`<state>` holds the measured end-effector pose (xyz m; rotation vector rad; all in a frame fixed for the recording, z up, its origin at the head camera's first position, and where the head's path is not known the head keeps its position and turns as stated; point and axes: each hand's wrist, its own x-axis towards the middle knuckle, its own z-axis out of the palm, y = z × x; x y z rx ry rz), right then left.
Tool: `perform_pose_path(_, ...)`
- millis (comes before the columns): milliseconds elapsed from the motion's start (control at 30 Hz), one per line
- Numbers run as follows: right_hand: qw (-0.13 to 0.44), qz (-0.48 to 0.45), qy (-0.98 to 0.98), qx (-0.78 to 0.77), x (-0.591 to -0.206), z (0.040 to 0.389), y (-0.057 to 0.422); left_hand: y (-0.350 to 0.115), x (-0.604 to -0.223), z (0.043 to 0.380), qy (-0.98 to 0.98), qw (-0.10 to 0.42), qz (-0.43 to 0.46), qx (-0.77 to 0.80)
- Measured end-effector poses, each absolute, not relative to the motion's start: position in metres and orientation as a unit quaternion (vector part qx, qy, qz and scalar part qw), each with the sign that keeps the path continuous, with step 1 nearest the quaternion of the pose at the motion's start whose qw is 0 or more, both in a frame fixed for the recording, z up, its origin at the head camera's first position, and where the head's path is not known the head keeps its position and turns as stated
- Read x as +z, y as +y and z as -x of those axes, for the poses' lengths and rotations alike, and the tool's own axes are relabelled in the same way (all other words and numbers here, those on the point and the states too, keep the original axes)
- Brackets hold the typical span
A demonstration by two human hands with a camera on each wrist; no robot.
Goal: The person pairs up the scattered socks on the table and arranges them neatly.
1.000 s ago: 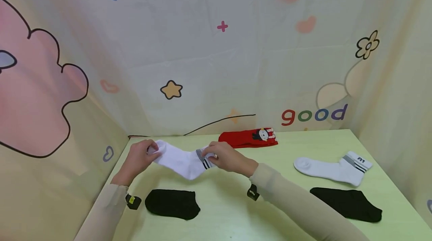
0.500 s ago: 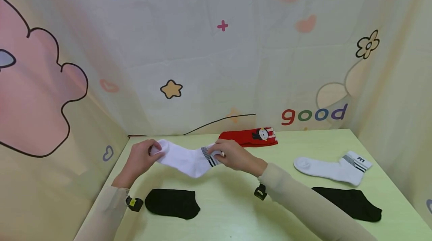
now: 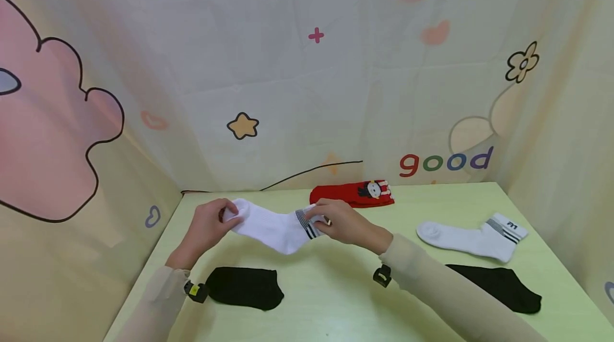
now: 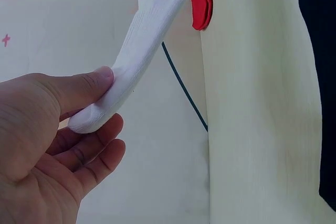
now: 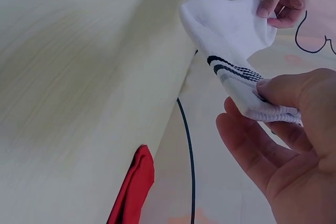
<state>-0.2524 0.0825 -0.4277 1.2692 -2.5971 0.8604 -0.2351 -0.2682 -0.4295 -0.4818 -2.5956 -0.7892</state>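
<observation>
A white sock (image 3: 275,229) with dark stripes near its cuff is stretched between both hands, above the table. My left hand (image 3: 209,228) pinches its toe end; the left wrist view shows the thumb on one side of the white fabric and fingers on the other. At the striped cuff, my right hand (image 3: 346,223) pinches the sock between thumb and fingers, as the right wrist view (image 5: 283,140) also shows. Below the held sock lies a black sock (image 3: 245,288). Over on the right a second white striped sock (image 3: 467,241) lies flat.
Another black sock (image 3: 503,286) lies at the right, partly behind the right sleeve. A red sock (image 3: 336,194) with a cartoon figure lies at the table's back edge. A printed curtain (image 3: 288,75) rises behind the pale green table (image 3: 331,299).
Both hands have shifted slightly to the right, carrying the white sock with them. The socks on the table have stayed where they were.
</observation>
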Motion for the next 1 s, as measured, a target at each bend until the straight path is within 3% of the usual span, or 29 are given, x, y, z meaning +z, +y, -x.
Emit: perform_pose_path(1000, 0.059, -0.404, -0.867, 0.284, -0.424, 0.229, 0.134, -0.23, -0.433, 0.223, -0.913, 0.16, 0.194, -0.322)
